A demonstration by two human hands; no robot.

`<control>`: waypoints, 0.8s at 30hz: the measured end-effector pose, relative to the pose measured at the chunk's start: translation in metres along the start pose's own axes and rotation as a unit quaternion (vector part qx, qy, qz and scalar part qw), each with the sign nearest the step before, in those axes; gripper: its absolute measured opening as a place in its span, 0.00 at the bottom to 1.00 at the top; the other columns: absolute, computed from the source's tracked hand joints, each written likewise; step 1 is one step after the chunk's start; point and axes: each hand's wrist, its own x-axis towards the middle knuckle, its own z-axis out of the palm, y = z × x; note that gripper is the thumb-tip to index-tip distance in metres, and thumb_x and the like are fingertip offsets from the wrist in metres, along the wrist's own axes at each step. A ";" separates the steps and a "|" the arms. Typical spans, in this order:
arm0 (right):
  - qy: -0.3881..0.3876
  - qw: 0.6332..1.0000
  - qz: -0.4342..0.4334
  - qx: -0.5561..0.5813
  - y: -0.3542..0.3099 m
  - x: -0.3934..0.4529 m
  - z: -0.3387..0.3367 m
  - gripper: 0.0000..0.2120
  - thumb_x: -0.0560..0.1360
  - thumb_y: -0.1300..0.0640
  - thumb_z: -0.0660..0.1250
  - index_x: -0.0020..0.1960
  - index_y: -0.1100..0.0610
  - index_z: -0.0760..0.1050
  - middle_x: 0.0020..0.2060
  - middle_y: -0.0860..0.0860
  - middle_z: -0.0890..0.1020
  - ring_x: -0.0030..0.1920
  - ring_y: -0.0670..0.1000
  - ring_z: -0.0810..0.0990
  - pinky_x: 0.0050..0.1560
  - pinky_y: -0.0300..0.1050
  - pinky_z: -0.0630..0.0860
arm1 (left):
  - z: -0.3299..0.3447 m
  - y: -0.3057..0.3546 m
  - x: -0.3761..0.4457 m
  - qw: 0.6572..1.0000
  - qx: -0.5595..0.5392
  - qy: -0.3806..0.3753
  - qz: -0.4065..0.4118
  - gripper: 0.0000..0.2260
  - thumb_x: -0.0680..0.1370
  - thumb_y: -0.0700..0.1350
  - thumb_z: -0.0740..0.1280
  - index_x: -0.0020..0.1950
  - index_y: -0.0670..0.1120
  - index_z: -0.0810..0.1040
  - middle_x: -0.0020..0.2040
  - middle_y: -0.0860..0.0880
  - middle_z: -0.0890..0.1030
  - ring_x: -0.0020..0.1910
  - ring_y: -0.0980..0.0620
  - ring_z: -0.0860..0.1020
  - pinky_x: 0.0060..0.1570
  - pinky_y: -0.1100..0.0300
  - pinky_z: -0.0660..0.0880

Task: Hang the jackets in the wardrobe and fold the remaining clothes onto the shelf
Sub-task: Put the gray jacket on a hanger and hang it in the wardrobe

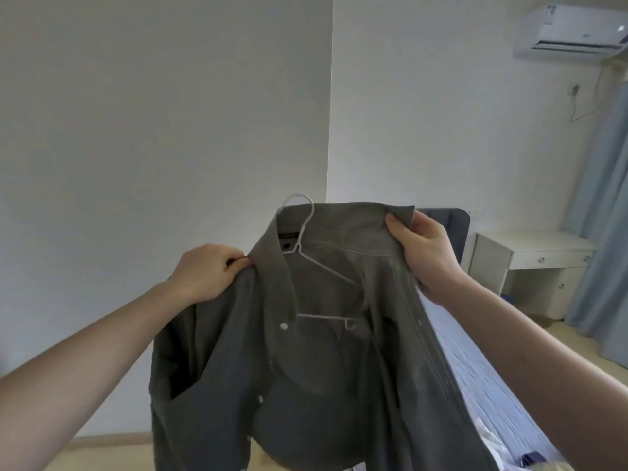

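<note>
In front of your chest, the grey jacket [306,351] hangs open; your left hand [207,271] pinches its shoulder, your right hand [421,253] grips the collar. Seat both shoulders evenly over the white hanger [326,266] before releasing.

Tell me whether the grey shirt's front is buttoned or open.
Open: the grey shirt hangs unbuttoned, its front panels parted, showing the white hanger inside.
</note>
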 end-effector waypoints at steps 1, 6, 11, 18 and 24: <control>-0.008 1.000 0.005 -0.003 0.001 -0.008 0.004 0.07 0.81 0.52 0.68 0.48 0.48 0.85 0.46 0.51 0.88 0.47 0.51 0.87 0.44 0.42 0.83 | 0.001 -0.002 0.000 0.999 -0.028 0.003 -0.019 0.19 0.83 0.61 0.58 0.40 0.55 0.78 0.40 0.57 0.81 0.42 0.51 0.76 0.38 0.54 0.69; -0.089 0.993 0.032 -0.066 0.024 -0.045 0.017 0.06 0.83 0.54 0.65 0.49 0.50 0.79 0.42 0.53 0.85 0.42 0.56 0.86 0.36 0.50 0.83 | 0.001 0.002 0.000 0.991 -0.113 0.005 -0.068 0.22 0.83 0.61 0.59 0.36 0.51 0.78 0.35 0.55 0.79 0.40 0.49 0.77 0.38 0.54 0.71; -0.233 0.965 0.045 -0.110 0.050 -0.071 0.053 0.05 0.82 0.58 0.65 0.50 0.60 0.73 0.43 0.57 0.85 0.44 0.57 0.88 0.40 0.51 0.85 | 0.001 0.030 0.003 0.985 -0.156 -0.018 -0.076 0.21 0.82 0.60 0.61 0.35 0.51 0.78 0.33 0.53 0.79 0.40 0.48 0.77 0.40 0.52 0.72; -0.234 0.929 -0.005 -0.286 0.083 -0.079 0.089 0.11 0.79 0.57 0.68 0.40 0.53 0.71 0.37 0.52 0.83 0.41 0.54 0.86 0.47 0.59 0.82 | 0.003 0.071 0.000 0.971 -0.233 -0.028 -0.046 0.20 0.81 0.54 0.67 0.32 0.46 0.73 0.28 0.49 0.75 0.36 0.45 0.76 0.39 0.51 0.71; -0.329 0.872 -0.007 -0.361 0.071 -0.079 0.063 0.18 0.75 0.37 0.68 0.62 0.43 0.74 0.50 0.40 0.84 0.48 0.40 0.83 0.54 0.42 0.81 | 0.004 0.061 -0.007 0.970 -0.228 -0.028 -0.080 0.20 0.79 0.56 0.69 0.30 0.50 0.72 0.25 0.53 0.70 0.30 0.51 0.69 0.35 0.55 0.66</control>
